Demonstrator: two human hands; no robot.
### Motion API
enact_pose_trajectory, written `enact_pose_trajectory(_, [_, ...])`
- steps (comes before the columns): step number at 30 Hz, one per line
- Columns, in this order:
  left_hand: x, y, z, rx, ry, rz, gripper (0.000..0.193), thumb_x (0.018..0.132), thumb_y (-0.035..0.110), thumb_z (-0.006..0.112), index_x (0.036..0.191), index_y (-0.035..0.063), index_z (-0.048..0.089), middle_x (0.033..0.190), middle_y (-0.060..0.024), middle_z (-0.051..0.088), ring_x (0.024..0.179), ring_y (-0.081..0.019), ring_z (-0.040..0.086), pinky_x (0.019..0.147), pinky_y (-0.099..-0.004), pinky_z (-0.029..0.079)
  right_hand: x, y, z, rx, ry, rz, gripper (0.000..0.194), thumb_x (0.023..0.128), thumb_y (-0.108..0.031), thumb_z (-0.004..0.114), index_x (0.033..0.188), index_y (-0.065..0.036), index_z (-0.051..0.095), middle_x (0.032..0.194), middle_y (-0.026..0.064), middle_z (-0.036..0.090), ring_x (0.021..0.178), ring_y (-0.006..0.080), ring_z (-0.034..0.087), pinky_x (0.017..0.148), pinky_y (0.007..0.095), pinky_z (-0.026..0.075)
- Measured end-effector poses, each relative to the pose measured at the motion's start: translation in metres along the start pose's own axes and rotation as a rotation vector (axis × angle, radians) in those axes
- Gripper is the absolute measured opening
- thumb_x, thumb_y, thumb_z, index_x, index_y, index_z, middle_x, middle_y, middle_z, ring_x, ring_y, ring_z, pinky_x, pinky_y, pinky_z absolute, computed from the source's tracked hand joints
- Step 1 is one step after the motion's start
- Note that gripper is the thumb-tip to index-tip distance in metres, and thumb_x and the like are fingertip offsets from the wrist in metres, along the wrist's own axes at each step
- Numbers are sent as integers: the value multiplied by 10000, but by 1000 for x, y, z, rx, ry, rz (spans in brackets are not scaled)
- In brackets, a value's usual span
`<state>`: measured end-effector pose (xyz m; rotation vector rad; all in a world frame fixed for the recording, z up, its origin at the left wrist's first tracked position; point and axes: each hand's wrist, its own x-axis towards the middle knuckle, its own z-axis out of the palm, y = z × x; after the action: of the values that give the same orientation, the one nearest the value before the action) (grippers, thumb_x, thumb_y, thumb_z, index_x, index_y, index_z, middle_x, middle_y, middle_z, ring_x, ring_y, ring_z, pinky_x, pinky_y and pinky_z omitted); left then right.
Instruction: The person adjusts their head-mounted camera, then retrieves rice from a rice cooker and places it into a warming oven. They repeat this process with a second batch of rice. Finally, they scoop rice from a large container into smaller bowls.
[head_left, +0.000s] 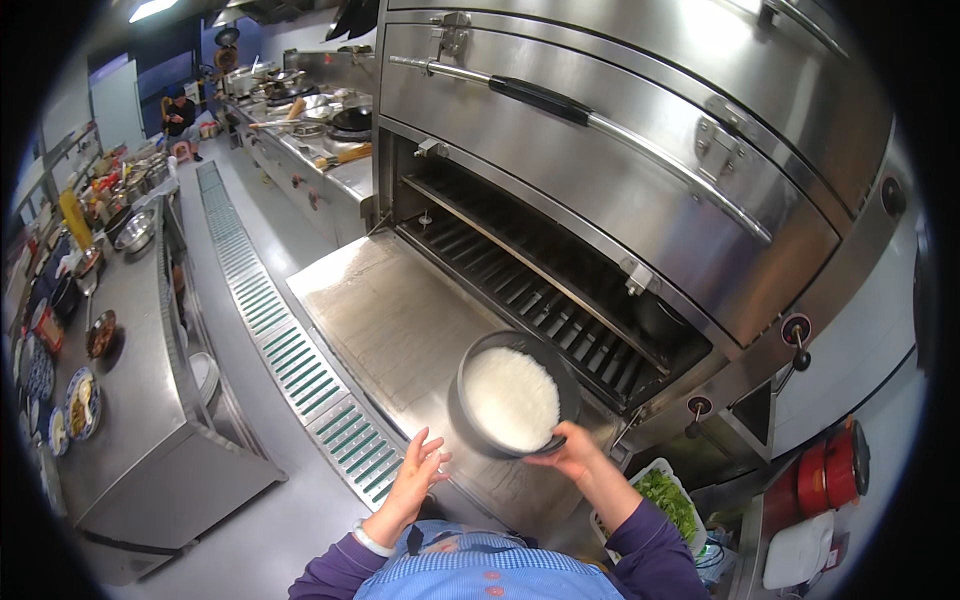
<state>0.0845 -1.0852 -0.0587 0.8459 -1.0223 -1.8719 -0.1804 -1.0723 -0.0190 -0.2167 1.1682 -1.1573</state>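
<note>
A dark round pot (463, 409) filled with white rice (512, 397) is tilted over the lowered metal door (382, 300) of a stainless steel steamer cabinet (600, 135). My right hand (574, 454) grips the pot's near right rim, thumb on top. Left of the pot, my left hand (414, 472) is raised with fingers apart, touching nothing. Behind the door, the compartment shows dark rack bars (525, 289). Whether the pot's base rests on the door cannot be told.
A floor drain grate (285, 352) runs along the aisle. At left stands a steel counter (142, 360) with dishes and bowls; woks sit on the far range (352, 124). A person (180, 116) sits far back. A basket of leafy greens (664, 499) and red containers (825, 465) are at right.
</note>
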Motion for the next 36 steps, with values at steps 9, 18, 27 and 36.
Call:
enact_pose_trajectory(9, [10,-38,-86,108,142,-459,343,865,201,472,1163,45,403,1057,-96,528,917,-160,518,743,-297,445,95,-130,-9,230,416,-195,458,764,-175,447,1172,-5,330,1147,249,348,1037,487,349,834,631,335])
enact_pose_trajectory(18, [0,-54,-110,78,230,-595,319,853,226,493,1098,28,452,976,-90,562,855,-155,536,711,-288,445,145,-196,-24,355,533,-322,431,805,-213,389,1210,-64,365,1270,140,364,1150,333,359,899,601,276])
enact_pose_trajectory(27, [26,-47,-104,110,264,-686,270,867,203,460,1079,37,463,981,-78,562,876,-148,530,717,-275,426,180,-211,-36,370,522,-711,559,790,-216,593,1262,-83,324,1383,127,39,1242,235,153,863,399,404])
enact_pose_trajectory(36, [49,-72,-122,118,254,-754,285,875,229,429,1080,34,464,996,-96,556,907,-181,527,744,-312,434,216,-232,-64,427,719,-753,296,810,-201,542,1073,-75,489,1162,50,458,989,183,442,753,308,400])
